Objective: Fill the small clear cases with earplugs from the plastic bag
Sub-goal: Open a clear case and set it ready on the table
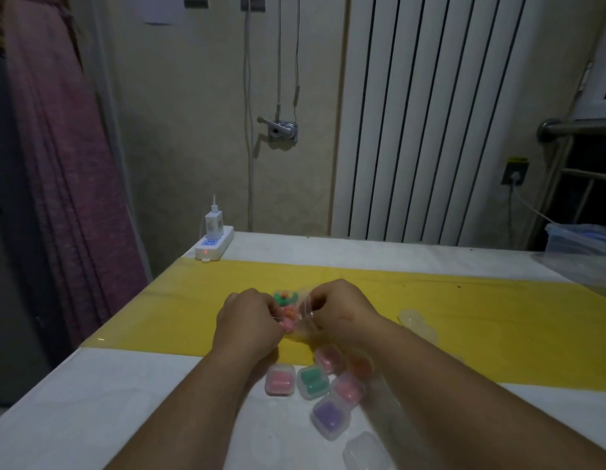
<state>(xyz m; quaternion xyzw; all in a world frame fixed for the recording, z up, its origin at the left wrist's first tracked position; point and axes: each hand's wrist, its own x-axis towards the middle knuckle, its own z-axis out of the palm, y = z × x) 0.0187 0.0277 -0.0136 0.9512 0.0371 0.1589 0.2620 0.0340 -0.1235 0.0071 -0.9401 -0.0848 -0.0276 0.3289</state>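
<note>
Now my left hand (247, 320) and right hand (342, 310) clamp curled fingers on the bag (305, 322) between them. It seems thin and slippery, with light, soft earplugs (288, 313), so edges are best.

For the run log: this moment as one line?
left hand, right hand: both grip plastic bag | earplugs: in bag | filled cases: on table

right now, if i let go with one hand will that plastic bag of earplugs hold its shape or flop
Probably flops: the plastic bag looks thin and crumpled between the left hand and right hand. Likely light, holding only small earplugs. They may spill if its mouth tips.
</note>
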